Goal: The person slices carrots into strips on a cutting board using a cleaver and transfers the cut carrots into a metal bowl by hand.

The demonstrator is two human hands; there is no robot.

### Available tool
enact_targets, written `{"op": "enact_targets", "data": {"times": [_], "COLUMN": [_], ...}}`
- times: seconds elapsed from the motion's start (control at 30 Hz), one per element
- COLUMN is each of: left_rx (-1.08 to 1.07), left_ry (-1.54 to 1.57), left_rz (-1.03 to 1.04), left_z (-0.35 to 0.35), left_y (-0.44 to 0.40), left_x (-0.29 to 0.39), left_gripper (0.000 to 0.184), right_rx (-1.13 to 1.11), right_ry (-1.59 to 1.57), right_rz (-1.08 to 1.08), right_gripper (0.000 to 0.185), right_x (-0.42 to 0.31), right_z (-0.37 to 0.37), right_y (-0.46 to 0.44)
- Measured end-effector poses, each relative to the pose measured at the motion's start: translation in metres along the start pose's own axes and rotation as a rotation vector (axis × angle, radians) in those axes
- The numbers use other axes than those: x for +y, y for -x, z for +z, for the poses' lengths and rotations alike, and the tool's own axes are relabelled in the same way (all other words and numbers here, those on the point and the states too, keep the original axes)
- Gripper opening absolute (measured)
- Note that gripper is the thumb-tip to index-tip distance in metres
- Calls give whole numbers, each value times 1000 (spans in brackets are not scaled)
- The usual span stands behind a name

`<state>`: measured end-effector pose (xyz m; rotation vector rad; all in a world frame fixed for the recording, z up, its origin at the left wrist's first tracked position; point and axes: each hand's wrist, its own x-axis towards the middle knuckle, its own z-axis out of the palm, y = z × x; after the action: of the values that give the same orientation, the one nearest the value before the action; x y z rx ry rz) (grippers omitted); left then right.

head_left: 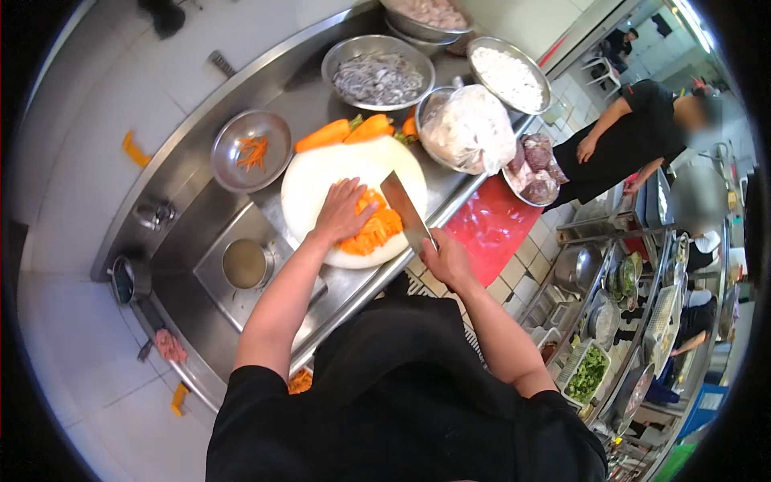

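"Carrot pieces (377, 233) lie heaped on the round white board (405, 165); what could go wrong there?"

"A nick, most likely. The left hand (341, 210) rests on the heap, and its extended fingers would be exposed if the knife (405, 213) swung toward them."

"Is that hand gripping anything?"

"It looks spread fairly flat, laid over the pieces rather than curled around them. Being loose and overlapping, they might slide beneath it and spoil the hold."

"And the right hand (446, 259)?"

"That one is wrapped around the knife's handle. The blade is just beside the heap, though whether its edge touches the board cannot be told."

"Anything else at risk?"

"The board sits close to the front edge of the steel table (299, 107); a careless sweep could send pieces to the floor (495, 291)."
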<state>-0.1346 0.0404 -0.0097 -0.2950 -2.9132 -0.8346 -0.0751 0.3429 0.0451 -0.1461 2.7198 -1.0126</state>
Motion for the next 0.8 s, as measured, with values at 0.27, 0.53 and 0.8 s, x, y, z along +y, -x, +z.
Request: {"op": "enact_targets", "data": {"times": [0.27, 0.53, 0.8], "left_rx": [129, 211, 383], "left_ry": [301, -42, 28], "left_rz": [68, -391, -327], "left_z": [-8, 31, 44], "left_y": [23, 49, 33], "left_x": [-2, 85, 72], "left_gripper": [60, 118, 85], "right_rx": [-261, -370, -474], "right_ry": [-651, -680, -631], "right_rz": [217, 221, 188], "right_gripper": [21, 23, 18], "right_x": [44, 39, 1], "right_z": [-7, 5, 44], "right_y": [5, -14, -19]}}
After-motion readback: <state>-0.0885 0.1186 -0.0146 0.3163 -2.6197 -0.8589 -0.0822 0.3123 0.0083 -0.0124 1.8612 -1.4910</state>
